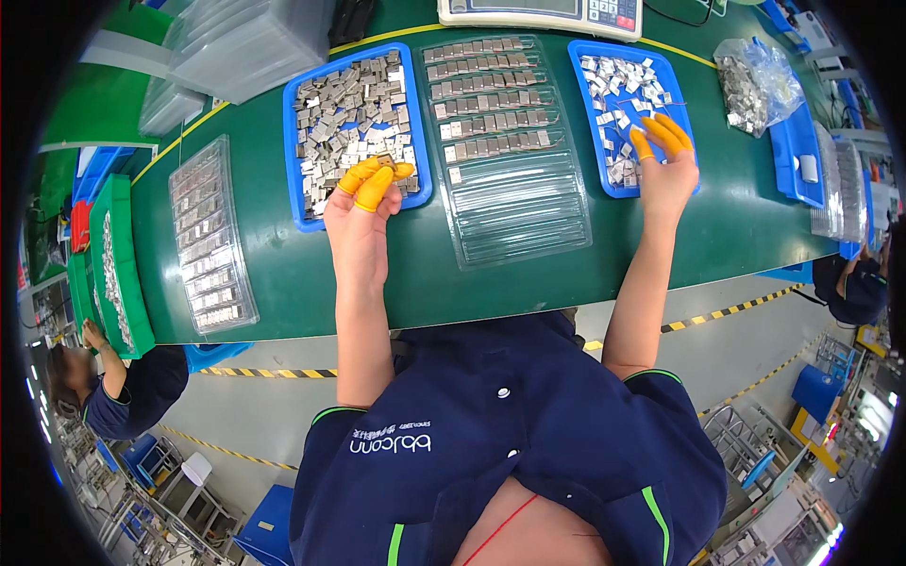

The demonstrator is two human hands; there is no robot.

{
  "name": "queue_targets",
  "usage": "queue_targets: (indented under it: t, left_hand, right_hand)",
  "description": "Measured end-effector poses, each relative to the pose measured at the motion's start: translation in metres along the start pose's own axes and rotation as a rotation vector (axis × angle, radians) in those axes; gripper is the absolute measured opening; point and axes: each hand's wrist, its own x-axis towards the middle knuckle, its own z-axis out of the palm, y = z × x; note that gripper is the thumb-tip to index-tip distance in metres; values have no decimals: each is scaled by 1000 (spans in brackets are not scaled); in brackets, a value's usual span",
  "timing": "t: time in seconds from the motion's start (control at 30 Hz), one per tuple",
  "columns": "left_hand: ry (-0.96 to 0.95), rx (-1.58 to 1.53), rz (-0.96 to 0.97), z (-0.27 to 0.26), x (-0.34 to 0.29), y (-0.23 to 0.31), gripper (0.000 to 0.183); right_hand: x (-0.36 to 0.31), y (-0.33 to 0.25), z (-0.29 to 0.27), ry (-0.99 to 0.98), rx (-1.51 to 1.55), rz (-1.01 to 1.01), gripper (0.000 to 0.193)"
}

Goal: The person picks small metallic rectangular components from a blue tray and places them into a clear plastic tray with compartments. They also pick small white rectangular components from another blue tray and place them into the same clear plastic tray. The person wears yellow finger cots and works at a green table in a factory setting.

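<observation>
Yellow finger cots cover the fingertips of both hands. My left hand is closed in a pinch over the near right corner of a blue tray heaped with small metal connector shells. A small metal connector shell shows at its fingertips, partly hidden. My right hand hovers above a second blue tray of small white-and-metal pieces, thumb and fingers apart. Between the trays lies a clear ribbed blister tray. Its far rows hold connectors; a single connector sits in a nearer row.
A filled blister tray lies at left, near green bins and another person's arm. Clear plastic trays are stacked at far left. A scale stands at the back. Bagged parts and a blue bin are at right.
</observation>
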Motion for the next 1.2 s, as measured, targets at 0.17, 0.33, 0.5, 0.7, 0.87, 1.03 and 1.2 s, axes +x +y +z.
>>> queue_targets:
  t: [0.17, 0.33, 0.5, 0.7, 0.87, 1.03, 1.2]
  left_hand:
    - [-101, 10, -116, 0, -2, 1, 18]
    - [8, -22, -45, 16, -10, -6, 19]
    - [13, 98, -107, 15, -5, -10, 18]
    - [-126, 156, -36, 13, -10, -15, 23]
    - [-21, -5, -70, 26, -14, -20, 23]
    - [-20, 148, -31, 34, -14, -15, 24]
    - [6, 244, 81, 26, -13, -27, 28]
  right_hand:
    - [-3, -18, -5, 39, 124, 125, 21]
    - [-17, -49, -2, -6, 88, -77, 20]
    - [-32, -77, 11, -199, 267, -138, 21]
    - [-51, -101, 19, -397, 465, -52, 21]
    - [-65, -110, 26, -506, 550, 102, 23]
    - [-62, -114, 27, -538, 635, 219, 23]
    - [-62, -114, 27, -559, 644, 241, 20]
